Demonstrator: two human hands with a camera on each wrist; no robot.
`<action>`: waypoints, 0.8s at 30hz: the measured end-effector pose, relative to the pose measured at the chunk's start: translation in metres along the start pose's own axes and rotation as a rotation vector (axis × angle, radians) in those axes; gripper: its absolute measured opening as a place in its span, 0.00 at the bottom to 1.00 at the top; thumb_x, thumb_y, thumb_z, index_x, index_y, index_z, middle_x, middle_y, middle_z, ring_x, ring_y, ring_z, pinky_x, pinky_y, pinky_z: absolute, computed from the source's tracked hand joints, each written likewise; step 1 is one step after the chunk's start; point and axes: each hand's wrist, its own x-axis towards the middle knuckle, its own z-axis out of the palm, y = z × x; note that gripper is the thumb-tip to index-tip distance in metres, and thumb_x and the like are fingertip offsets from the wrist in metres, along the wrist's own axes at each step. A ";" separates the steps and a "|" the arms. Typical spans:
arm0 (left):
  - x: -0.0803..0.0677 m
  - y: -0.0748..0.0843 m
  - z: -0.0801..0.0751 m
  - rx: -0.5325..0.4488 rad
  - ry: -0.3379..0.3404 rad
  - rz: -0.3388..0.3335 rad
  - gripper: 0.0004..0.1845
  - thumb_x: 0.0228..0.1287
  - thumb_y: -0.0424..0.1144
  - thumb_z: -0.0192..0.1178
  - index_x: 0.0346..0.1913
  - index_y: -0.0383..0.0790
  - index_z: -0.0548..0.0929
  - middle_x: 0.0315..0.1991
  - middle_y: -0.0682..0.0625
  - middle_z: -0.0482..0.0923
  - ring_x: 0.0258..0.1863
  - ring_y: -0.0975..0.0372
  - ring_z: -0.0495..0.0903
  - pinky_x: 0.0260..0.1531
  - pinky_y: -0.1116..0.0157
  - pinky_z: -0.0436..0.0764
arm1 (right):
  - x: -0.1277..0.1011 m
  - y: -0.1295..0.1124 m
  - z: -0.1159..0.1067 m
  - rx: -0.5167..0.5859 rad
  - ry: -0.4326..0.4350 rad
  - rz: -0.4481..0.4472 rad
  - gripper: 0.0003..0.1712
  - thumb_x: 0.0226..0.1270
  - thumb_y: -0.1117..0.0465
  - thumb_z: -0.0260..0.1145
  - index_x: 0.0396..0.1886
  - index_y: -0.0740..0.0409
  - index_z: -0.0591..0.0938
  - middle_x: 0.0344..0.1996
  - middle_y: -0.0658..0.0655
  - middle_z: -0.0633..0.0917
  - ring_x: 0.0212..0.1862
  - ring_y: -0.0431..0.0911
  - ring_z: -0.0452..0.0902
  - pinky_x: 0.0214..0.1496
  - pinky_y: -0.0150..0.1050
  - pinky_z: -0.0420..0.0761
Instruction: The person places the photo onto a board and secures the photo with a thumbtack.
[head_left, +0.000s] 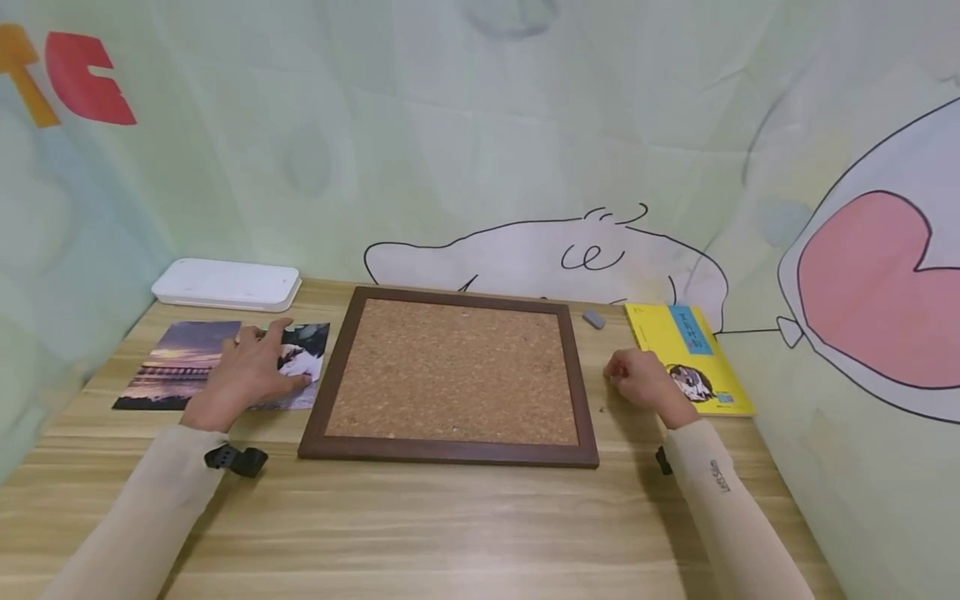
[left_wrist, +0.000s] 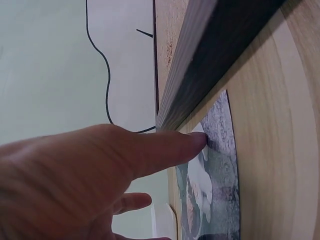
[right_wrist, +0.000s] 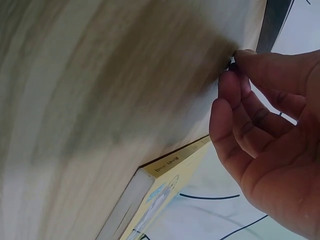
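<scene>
A cork board (head_left: 457, 367) in a dark wooden frame (left_wrist: 210, 60) lies flat in the middle of the wooden table. My left hand (head_left: 262, 367) rests with straight fingers on a photo of a white animal (head_left: 313, 340) just left of the board. In the left wrist view one fingertip (left_wrist: 196, 142) presses that photo (left_wrist: 215, 190) beside the frame. My right hand (head_left: 621, 373) sits curled on the table at the board's right edge. There its thumb and forefinger pinch a tiny dark object (right_wrist: 231, 64) against the tabletop.
A sunset photo (head_left: 176, 362) lies left of the animal photo. A white flat device (head_left: 225, 283) sits at the back left. A yellow book (head_left: 690, 333) lies right of my right hand, with a small grey block (head_left: 593, 318) behind it. Printed fabric walls enclose the table.
</scene>
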 end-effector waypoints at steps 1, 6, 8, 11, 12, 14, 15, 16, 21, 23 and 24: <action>0.000 0.000 0.000 -0.002 0.001 -0.001 0.57 0.66 0.50 0.72 0.85 0.31 0.47 0.74 0.11 0.46 0.70 0.16 0.52 0.56 0.20 0.70 | 0.000 -0.001 -0.001 0.002 -0.002 0.001 0.08 0.74 0.70 0.64 0.46 0.64 0.88 0.40 0.62 0.88 0.42 0.51 0.79 0.49 0.46 0.81; -0.002 -0.001 -0.001 0.001 0.008 -0.002 0.56 0.66 0.51 0.72 0.84 0.29 0.49 0.74 0.11 0.47 0.69 0.16 0.53 0.56 0.21 0.70 | 0.000 0.000 -0.001 0.011 -0.009 0.014 0.07 0.74 0.70 0.64 0.46 0.64 0.87 0.39 0.61 0.87 0.41 0.51 0.78 0.47 0.44 0.80; -0.002 -0.002 0.000 -0.002 0.011 0.001 0.57 0.66 0.51 0.72 0.84 0.29 0.49 0.74 0.11 0.47 0.69 0.16 0.53 0.57 0.21 0.70 | -0.001 0.001 0.000 0.016 -0.007 0.022 0.08 0.74 0.70 0.64 0.46 0.64 0.87 0.39 0.61 0.87 0.41 0.51 0.79 0.47 0.43 0.80; -0.002 -0.003 0.001 -0.005 0.023 0.009 0.57 0.66 0.51 0.73 0.83 0.28 0.49 0.74 0.10 0.47 0.68 0.15 0.53 0.58 0.21 0.68 | -0.002 0.003 0.002 0.022 0.006 0.020 0.08 0.73 0.71 0.64 0.45 0.64 0.88 0.39 0.61 0.87 0.41 0.50 0.79 0.47 0.43 0.79; -0.002 -0.003 0.001 -0.006 0.030 0.010 0.57 0.65 0.51 0.73 0.83 0.28 0.49 0.74 0.10 0.47 0.68 0.15 0.54 0.59 0.21 0.68 | -0.002 0.004 0.002 0.022 0.010 0.012 0.08 0.73 0.71 0.64 0.45 0.64 0.88 0.39 0.61 0.87 0.41 0.51 0.79 0.47 0.43 0.80; -0.002 -0.005 0.002 -0.005 0.050 0.009 0.58 0.64 0.51 0.74 0.83 0.28 0.49 0.73 0.10 0.48 0.68 0.14 0.55 0.61 0.21 0.67 | -0.003 0.004 0.002 0.025 0.020 0.003 0.08 0.72 0.71 0.65 0.44 0.64 0.88 0.39 0.61 0.87 0.41 0.51 0.79 0.46 0.43 0.80; -0.002 -0.006 0.002 -0.003 0.062 0.009 0.58 0.64 0.51 0.74 0.83 0.27 0.50 0.73 0.09 0.49 0.67 0.14 0.56 0.62 0.22 0.66 | -0.003 0.004 0.003 0.025 0.024 0.000 0.07 0.72 0.71 0.65 0.44 0.64 0.88 0.38 0.61 0.87 0.41 0.51 0.79 0.47 0.44 0.80; -0.001 -0.007 0.003 -0.001 0.074 0.009 0.58 0.63 0.51 0.74 0.83 0.27 0.50 0.72 0.09 0.49 0.67 0.14 0.56 0.62 0.22 0.65 | -0.003 0.004 0.003 0.024 0.027 -0.002 0.07 0.72 0.71 0.65 0.44 0.64 0.88 0.38 0.61 0.87 0.41 0.51 0.79 0.47 0.44 0.80; 0.003 -0.014 0.004 -0.014 0.109 0.020 0.57 0.63 0.49 0.75 0.82 0.27 0.51 0.70 0.08 0.54 0.66 0.15 0.58 0.62 0.24 0.65 | -0.002 0.004 0.004 0.027 0.044 0.004 0.07 0.73 0.71 0.65 0.44 0.63 0.88 0.39 0.61 0.88 0.41 0.51 0.79 0.48 0.45 0.81; 0.006 -0.019 0.003 -0.040 0.117 0.042 0.56 0.63 0.47 0.74 0.82 0.27 0.51 0.69 0.08 0.56 0.66 0.16 0.59 0.62 0.24 0.65 | -0.002 0.003 0.004 0.032 0.049 0.008 0.07 0.73 0.71 0.66 0.44 0.63 0.88 0.39 0.61 0.88 0.41 0.51 0.79 0.48 0.45 0.81; 0.007 -0.021 0.002 -0.055 0.124 0.057 0.54 0.64 0.45 0.74 0.82 0.27 0.52 0.68 0.08 0.58 0.65 0.16 0.60 0.62 0.24 0.66 | -0.002 0.003 0.004 0.035 0.051 0.009 0.07 0.73 0.70 0.66 0.44 0.62 0.88 0.39 0.61 0.88 0.41 0.50 0.79 0.48 0.45 0.81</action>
